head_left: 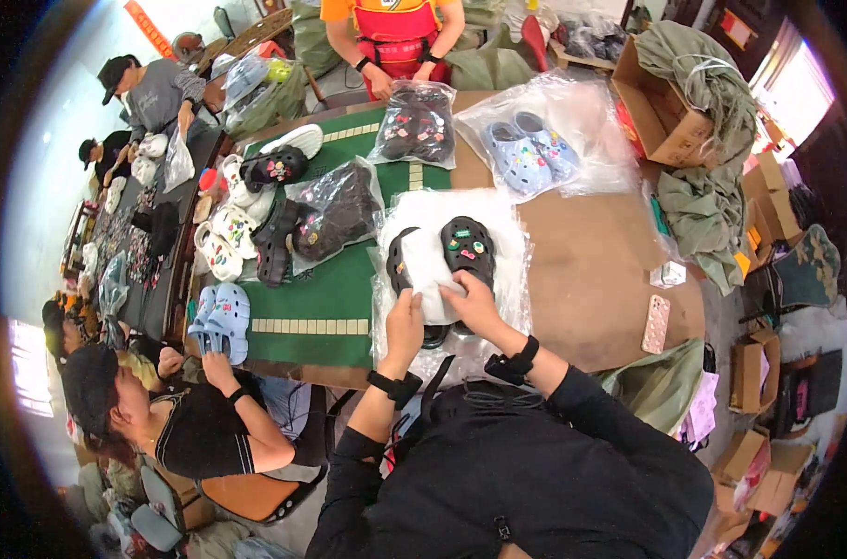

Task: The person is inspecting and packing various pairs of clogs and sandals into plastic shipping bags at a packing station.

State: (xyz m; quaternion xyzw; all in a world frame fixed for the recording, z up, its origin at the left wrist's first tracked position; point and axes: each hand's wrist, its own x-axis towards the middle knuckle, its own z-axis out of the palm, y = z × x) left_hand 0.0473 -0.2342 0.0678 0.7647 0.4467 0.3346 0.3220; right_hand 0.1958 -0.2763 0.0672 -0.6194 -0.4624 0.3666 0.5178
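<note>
A white sheet of thin foam or paper (430, 264) lies between two black clogs, covering part of the left one. My left hand (404, 326) has its fingers closed at the sheet's lower left corner. At the lower right corner, the thumb and fingers of my right hand (472, 303) pinch the same sheet. The right black clog (467, 244) carries green, red and yellow charms and sits just beyond my right hand. Only the outer side of the left black clog (398, 259) shows. Under both is a clear plastic bag (509, 233) with white lining.
Bagged dark clogs (417, 126) and bagged blue clogs (528, 154) lie farther back. Several loose clogs (220, 244) crowd the left side. A phone (656, 323) rests at the right. Co-workers sit at the left and stand across the table; one touches light blue clogs (220, 317).
</note>
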